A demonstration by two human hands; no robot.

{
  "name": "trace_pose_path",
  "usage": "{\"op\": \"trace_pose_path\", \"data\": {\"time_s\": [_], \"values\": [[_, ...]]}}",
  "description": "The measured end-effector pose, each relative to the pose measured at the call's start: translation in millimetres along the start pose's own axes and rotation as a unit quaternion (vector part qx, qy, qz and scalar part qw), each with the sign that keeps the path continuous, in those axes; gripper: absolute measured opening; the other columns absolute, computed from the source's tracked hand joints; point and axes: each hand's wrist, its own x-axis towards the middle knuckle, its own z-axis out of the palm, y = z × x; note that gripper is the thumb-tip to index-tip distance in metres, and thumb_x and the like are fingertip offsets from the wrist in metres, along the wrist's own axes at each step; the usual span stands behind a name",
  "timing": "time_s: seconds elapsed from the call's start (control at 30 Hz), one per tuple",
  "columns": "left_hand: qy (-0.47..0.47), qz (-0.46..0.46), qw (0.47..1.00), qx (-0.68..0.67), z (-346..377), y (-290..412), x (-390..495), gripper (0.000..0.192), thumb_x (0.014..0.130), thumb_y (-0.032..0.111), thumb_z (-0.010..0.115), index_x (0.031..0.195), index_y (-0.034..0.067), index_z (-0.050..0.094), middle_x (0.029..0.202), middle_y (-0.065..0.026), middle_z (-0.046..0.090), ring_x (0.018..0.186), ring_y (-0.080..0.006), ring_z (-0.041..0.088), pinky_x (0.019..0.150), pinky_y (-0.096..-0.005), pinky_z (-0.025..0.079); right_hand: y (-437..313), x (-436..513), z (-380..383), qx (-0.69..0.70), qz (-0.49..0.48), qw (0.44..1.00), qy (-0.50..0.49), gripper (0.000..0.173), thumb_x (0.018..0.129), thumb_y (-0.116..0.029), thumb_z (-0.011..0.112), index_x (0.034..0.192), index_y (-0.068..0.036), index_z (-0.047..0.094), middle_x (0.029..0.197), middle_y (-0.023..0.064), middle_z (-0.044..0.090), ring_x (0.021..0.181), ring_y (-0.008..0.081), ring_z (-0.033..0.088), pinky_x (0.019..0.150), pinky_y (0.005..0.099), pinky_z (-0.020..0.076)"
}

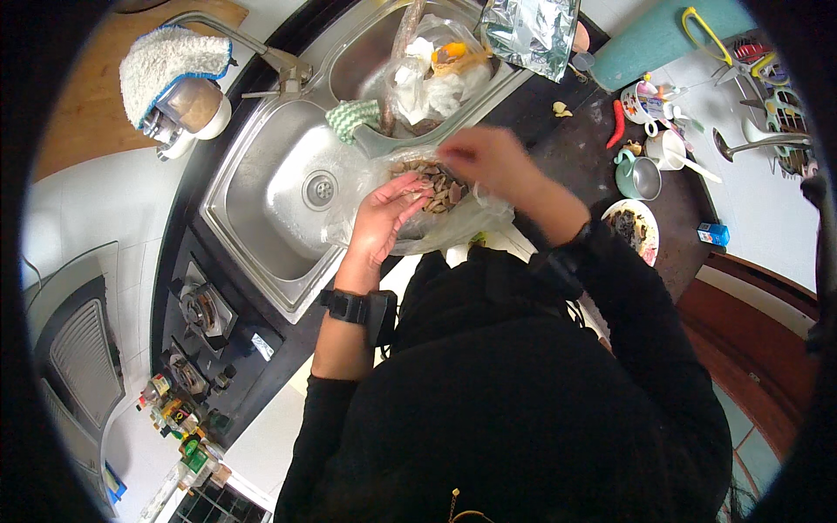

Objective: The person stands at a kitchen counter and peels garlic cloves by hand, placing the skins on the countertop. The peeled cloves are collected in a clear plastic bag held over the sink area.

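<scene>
My left hand (387,212) is turned palm up over a clear plastic bag (418,242). Small pale pieces (422,188) show at its fingertips, too small to name. Inside the bag's mouth lies a heap of brownish, irregular food pieces (446,189). My right hand (489,157) is above the far right side of the heap, fingers curled and blurred by motion. Whether it holds anything cannot be made out. The bag lies at the near edge of the stainless steel sink (255,189), before my body.
A green striped cloth (353,119) hangs over the sink divider. A bag of waste (431,91) sits in the far basin, beside a silver foil pouch (533,36). On the right counter are a red chili (615,124), cups (637,178) and a plate of dark food (632,229). A gas hob (203,310) is left.
</scene>
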Motion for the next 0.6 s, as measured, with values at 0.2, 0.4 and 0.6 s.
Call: {"op": "trace_pose_path", "data": {"time_s": [0.2,0.4,0.6], "values": [[0.018,-0.009,0.999,-0.039,7,7,-8,0.032,0.085,0.002,0.045,0.116,-0.006,0.044,0.103,-0.0134,0.056,0.094,-0.0205,0.056,0.083,-0.0286,0.046,-26,-1,47,-0.138,-0.123,0.982,-0.032,0.012,0.07,-0.015,0.056,0.076,-0.005,0.055,0.083,0.0084,0.056,0.079,0.0264,0.055,0.068,0.0359,0.0459],[0.057,0.025,0.997,-0.053,2,8,-10,0.025,0.085,0.007,0.049,0.106,-0.005,0.052,0.093,-0.0111,0.059,0.079,-0.0149,0.059,0.074,-0.0239,0.048,-13,-1,52,-0.004,-0.111,0.994,0.01,0.012,0.07,-0.011,0.06,0.081,-0.006,0.061,0.082,0.0066,0.056,0.076,0.0245,0.055,0.065,0.0323,0.0445],[0.092,-0.003,0.996,0.021,-3,10,-11,0.018,0.081,0.008,0.056,0.095,-0.004,0.058,0.082,-0.0081,0.061,0.069,-0.0117,0.058,0.066,-0.0197,0.047,-12,0,50,0.081,-0.037,0.996,0.03,0.011,0.068,-0.008,0.063,0.079,-0.004,0.063,0.075,0.0087,0.058,0.07,0.0243,0.055,0.062,0.0309,0.0441]]}}
